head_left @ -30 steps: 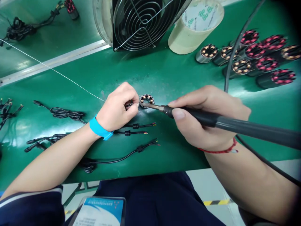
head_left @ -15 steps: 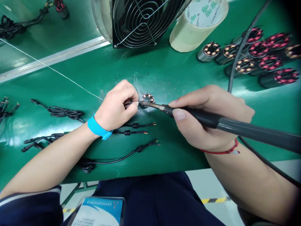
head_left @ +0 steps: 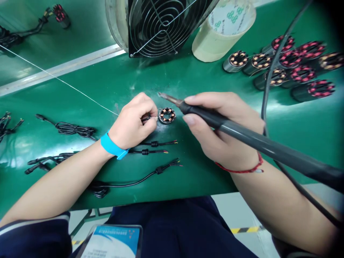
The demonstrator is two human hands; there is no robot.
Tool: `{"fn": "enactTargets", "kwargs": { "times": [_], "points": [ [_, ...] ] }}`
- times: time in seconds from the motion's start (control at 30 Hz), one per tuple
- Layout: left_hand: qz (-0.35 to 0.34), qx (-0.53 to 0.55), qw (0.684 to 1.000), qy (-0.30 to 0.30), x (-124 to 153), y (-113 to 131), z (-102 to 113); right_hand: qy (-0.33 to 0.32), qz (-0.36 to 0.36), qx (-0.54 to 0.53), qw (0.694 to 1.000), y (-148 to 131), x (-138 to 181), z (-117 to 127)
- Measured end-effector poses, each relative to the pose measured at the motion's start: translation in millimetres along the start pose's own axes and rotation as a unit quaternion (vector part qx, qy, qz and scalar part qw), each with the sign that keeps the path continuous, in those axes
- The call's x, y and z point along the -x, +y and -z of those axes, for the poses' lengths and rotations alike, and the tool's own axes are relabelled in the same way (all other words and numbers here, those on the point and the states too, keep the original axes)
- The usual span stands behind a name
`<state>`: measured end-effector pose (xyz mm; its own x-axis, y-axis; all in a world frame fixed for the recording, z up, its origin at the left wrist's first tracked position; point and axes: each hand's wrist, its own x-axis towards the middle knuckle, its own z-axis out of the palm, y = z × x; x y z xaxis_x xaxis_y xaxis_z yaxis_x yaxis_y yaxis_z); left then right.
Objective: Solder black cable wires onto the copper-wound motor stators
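Observation:
My right hand is closed around the soldering iron, whose metal tip points left, raised above and behind a small motor stator with copper coils. The tip is apart from the stator, which rests on the green table. Just left of it, my left hand pinches the end of a black cable close to the stator's edge; the fingers hide most of that end. A thin pale solder wire runs from the upper left to my left hand; whether the fingers grip it too, I cannot tell.
Several black cables with bared ends lie in front of and left of my left hand. A fan and a tape roll stand at the back. Several stators stand at the right, behind the iron's cord.
The soldering iron has lifted off the stator, its tip moving up and away, and my right hand has shifted left. The smoke has thinned. My left hand stays in place.

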<state>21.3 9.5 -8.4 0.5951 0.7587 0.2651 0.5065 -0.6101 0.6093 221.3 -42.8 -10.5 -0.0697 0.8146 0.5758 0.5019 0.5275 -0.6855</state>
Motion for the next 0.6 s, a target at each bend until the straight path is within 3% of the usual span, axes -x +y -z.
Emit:
{"fn": "enactTargets", "kwargs": {
  "times": [0.23, 0.43, 0.6],
  "points": [
    [0.001, 0.005, 1.000, 0.006, 0, -1, -1, -0.050, -0.117, -0.065, 0.990, 4, 5, -10],
    [0.014, 0.005, 1.000, 0.006, 0, 0, -2, -0.105, -0.029, -0.016, 0.994, 10, 0, -22],
    [0.018, 0.008, 1.000, -0.001, 0, 0, -1, -0.120, -0.016, 0.034, 0.992, 12, -1, -30]
  ]
}}
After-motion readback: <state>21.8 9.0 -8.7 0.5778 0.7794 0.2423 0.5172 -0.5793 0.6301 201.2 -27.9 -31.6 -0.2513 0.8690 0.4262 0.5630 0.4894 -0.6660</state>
